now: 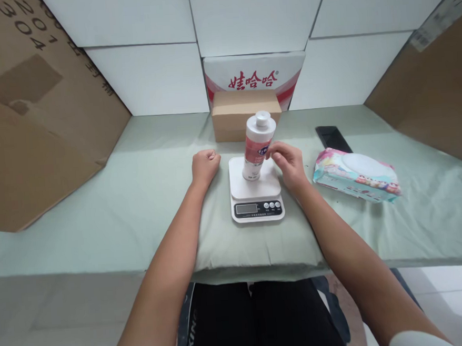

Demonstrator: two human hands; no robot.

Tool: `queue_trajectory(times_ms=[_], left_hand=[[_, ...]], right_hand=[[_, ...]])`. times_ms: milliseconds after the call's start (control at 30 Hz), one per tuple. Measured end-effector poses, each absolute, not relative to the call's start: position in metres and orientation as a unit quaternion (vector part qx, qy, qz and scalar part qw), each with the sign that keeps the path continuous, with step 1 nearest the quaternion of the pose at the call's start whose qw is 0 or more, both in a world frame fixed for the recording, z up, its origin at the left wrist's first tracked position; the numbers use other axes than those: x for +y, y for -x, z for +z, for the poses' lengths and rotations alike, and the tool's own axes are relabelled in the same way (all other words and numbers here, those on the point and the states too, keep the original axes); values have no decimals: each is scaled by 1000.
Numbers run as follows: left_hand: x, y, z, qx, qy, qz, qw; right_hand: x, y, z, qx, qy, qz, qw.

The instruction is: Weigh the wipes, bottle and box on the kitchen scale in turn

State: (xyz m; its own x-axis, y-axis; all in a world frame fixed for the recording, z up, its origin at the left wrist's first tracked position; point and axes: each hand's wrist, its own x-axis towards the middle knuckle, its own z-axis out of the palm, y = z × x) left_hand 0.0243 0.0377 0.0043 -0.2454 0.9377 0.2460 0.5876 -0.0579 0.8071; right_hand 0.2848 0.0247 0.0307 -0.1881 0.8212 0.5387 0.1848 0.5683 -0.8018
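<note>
A white and pink plastic bottle (257, 147) with a white cap stands upright on the plate of a white digital kitchen scale (256, 189). The scale's display looks blank. At the bottle's right side is my right hand (288, 161), its fingers loosely curled and the thumb a little apart. The fingertips are at the edge of the label and do not wrap around the bottle; whether they touch it I cannot tell. Left of the scale, my left hand (206, 167) rests on the green cloth (157, 199) as a closed fist, with nothing visible in it.
Behind the scale sits a small brown carton (227, 118), backed by a white and red box (253, 71). To the right lie a black phone (333, 139) and a pack of tissues (355, 175). Large cardboard pieces (34, 129) flank the table; white panels close off the back.
</note>
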Motion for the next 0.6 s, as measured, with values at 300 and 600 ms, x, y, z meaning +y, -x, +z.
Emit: queue_trajectory(times_ms=[300,600], left_hand=[[38,-24,3,647,-587,443,200],[37,-26,3,643,-581,456,202]], right_hand=[[15,-266,32,-767,333,318,446],[63,-304,9,-584,495,152,625]])
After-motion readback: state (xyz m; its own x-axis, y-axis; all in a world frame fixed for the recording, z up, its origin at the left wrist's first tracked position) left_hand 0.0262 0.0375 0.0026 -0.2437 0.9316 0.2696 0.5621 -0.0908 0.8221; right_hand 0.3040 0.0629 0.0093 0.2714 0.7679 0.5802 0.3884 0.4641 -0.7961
